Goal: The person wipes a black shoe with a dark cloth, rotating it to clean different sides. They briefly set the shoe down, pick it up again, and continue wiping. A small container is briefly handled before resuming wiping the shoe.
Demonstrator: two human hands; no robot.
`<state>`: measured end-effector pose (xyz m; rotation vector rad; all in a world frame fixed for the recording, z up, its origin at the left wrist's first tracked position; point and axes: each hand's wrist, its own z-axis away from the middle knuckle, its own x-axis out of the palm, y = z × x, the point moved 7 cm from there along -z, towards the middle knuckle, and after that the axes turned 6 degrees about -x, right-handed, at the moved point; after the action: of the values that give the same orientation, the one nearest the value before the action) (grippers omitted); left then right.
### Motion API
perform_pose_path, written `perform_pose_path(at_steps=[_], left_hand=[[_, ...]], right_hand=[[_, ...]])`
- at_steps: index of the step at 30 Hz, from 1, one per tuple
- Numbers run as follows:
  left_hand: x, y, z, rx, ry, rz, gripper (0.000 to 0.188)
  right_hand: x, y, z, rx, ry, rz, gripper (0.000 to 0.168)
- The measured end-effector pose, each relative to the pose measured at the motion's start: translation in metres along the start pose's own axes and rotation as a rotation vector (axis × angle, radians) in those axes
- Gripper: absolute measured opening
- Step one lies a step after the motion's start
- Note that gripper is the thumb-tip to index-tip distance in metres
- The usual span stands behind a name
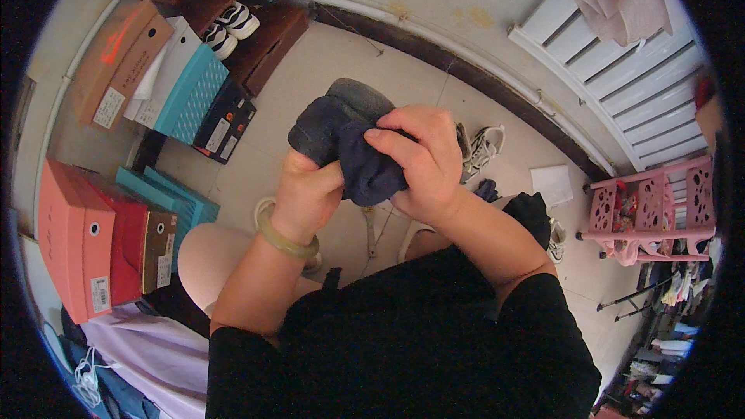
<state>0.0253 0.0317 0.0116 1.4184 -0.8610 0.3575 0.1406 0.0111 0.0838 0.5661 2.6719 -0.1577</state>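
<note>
In front of me I hold a bunched pair of dark navy socks (366,169), with a greyer rounded part at the far side. My left hand (305,198) grips the socks from the left; most of its fingers are hidden under the fabric. A pale green bangle (285,240) circles that wrist. On the right side, my right hand (428,163) pinches the navy fabric between thumb and fingers. A piece of black cloth (528,215) lies over my right knee. Another small dark cloth (486,190) is on the floor beyond it.
Shoeboxes, among them a turquoise box (195,90) and a pink box (67,238), stand at left. Black-and-white sneakers (236,26) sit by a wooden rack (273,49). Right are a sneaker (486,148), white paper (552,185), a pink plastic rack (652,203) and a radiator (611,81).
</note>
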Motion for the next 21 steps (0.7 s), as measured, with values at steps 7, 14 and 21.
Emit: perform_pose_path(at_steps=[7, 14, 21], left_hand=[[0.011, -0.002, 0.004, 0.114, -0.016, -0.400, 0.050], [0.007, -0.030, 0.016, 0.129, -0.062, -0.772, 0.053], [0.014, 0.000, -0.001, 0.091, 0.013, -0.394, 0.034]], right_hand=[[-0.001, 0.003, -0.008, 0.093, -0.091, 0.000, 0.032], [0.006, 0.004, -0.014, 0.265, -0.298, -0.056, 0.039], [-0.033, 0.045, -0.004, 0.489, 0.197, -0.317, 0.023]])
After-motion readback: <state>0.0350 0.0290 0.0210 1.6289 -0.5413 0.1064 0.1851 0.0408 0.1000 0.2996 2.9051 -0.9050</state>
